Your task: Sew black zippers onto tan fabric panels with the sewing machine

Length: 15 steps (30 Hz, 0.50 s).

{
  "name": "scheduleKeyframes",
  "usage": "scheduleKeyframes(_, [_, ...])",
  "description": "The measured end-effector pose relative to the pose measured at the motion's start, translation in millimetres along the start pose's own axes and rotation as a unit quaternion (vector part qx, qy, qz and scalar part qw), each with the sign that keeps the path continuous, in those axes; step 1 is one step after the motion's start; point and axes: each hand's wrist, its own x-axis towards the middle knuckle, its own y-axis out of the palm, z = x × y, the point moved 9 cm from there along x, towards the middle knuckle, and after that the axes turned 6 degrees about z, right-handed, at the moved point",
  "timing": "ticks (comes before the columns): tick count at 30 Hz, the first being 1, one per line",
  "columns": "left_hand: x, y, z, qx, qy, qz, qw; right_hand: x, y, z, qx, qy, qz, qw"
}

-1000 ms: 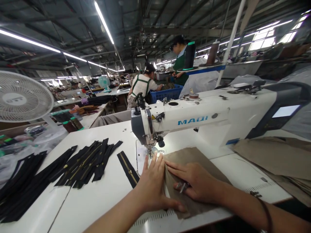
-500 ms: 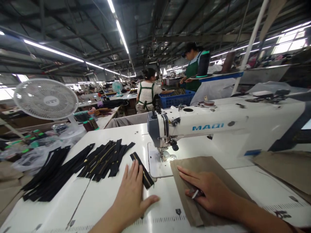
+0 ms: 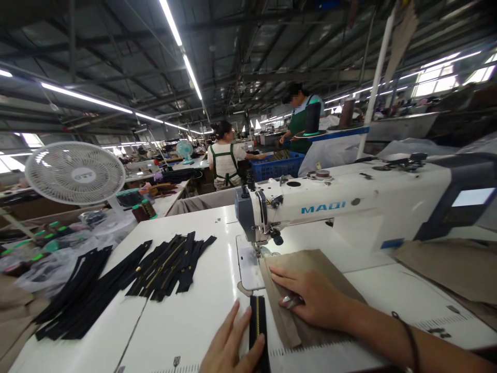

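Note:
My left hand lies at the bottom centre, fingers spread, with its thumb on a black zipper strip with gold teeth. The strip points toward the machine, beside the left edge of a folded brown fabric piece. My right hand rests on that fabric, its index finger near the left edge and its lower fingers curled around a small metallic tool. The fabric's upper left corner reaches the needle area of the white sewing machine.
Black zippers lie in piles on the left of the white table. More brown fabric is at the right. A white fan stands back left. Two people are beyond the machine, by a blue basket.
The zipper strip has moved right and toward me with my left hand, turning to lie beside the fabric. The fabric's corner is now at the needle area, with my right hand still on it.

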Motion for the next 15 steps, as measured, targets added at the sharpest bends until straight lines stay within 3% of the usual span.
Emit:
scheduleKeyframes(3, [9.2, -6.3, 4.2, -0.019, 0.051, 0.005, 0.998, 0.5, 0.3, -0.5, -0.008, 0.001, -0.001, 1.000])
scheduleKeyframes(7, [24.2, -15.0, 14.5, -0.101, 0.046, -0.022, 0.994, -0.4, 1.6, -0.7, -0.012, -0.001, -0.009, 1.000])
scheduleKeyframes(12, [51.4, -22.1, 42.6, -0.162, -0.043, -0.115, 0.979, -0.5, 0.3, -0.2, 0.002, -0.002, -0.016, 1.000])
scheduleKeyframes(15, [75.1, -7.2, 52.2, -0.169, -0.090, -0.124, 0.974, 0.4, -1.0, 2.5, 0.035, -0.022, -0.013, 0.999])
